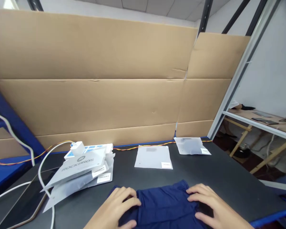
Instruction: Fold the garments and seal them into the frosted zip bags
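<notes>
Right now the navy cloth lies by the near edge of the black table, midway along, creased across its surface and crumpled along its far side. On its left end sits the left hand, open, fingers bent and resting on the fabric, thumb well apart from them. Over at the other end, the right hand matches it: open too, fingertips touching the cloth's right side, a clear gap between fingers and thumb.

Past the cloth, toward the far edge, one pale bag lies flat, white label at its lower right. Another, the corner bag, rests near the far right corner, labelled as well. Swing left and it's a fanned stack of them, ROCKBROS printed on the top one. Just behind that stack, a power strip lies near the far edge, a white adapter by its left end, and a white cable loops down toward the tablet at the table's left side. Red and yellow wires run along the far edge, cardboard rising behind. Off to the right, beyond a grey post, part of someone's arm shows at a second table.
</notes>
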{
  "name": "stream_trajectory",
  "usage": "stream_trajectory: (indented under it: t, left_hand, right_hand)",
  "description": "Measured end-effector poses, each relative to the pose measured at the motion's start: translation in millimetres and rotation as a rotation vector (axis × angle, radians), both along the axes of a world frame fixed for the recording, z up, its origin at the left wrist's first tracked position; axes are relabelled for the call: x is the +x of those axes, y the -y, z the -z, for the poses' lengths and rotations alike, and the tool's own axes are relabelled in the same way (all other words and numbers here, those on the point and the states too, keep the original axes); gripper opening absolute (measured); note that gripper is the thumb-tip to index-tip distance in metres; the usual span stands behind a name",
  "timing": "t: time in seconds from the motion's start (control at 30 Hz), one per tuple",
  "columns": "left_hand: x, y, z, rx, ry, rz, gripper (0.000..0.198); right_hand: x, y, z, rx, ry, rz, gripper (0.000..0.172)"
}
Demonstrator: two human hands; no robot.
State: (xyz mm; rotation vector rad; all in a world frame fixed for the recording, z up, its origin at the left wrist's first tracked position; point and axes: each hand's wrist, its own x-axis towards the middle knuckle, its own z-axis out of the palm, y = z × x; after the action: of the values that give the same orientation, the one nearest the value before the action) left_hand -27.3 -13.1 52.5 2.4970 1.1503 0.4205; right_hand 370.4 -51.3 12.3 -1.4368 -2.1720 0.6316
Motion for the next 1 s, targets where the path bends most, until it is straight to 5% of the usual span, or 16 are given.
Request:
stream_trajectory:
  t: [0.13,0.23,0.27,0.4,0.57,0.7,1.0]
  left_hand:
    - [30,-20,-7.1,-0.019,-0.101,0.081,0.026]
    - [32,-39,-0.3,-0.015,0.013,0.031,0.002]
    - [30,-49,2.9,-0.050,0.082,-0.007,0.008]
    - [25,-105,17.5,-0.233,0.332,-0.126,0.031]
    - [16,-149,32.9,-0.295,0.423,-0.143,0.036]
    - [7,-151,40.8,-0.314,0.482,-0.170,0.032]
    - [4,-157,46.8,-0.416,0.573,-0.199,0.026]
  right_hand:
    - [-9,-13,-1.9,0.054,0.011,-0.030,0.020]
    - [-9,-28,-6.0,0.099,-0.051,0.031,0.022]
    - [-9,-38,-8.9,0.109,-0.078,0.057,0.022]
    - [-16,-106,-17.1,0.040,-0.222,0.071,0.027]
    - [-24,-178,2.1,-0.059,-0.321,0.068,0.036]
    - [-13,-182,17.9,-0.096,-0.407,0.097,0.040]
    - [0,-179,21.4,-0.174,-0.424,0.067,0.035]
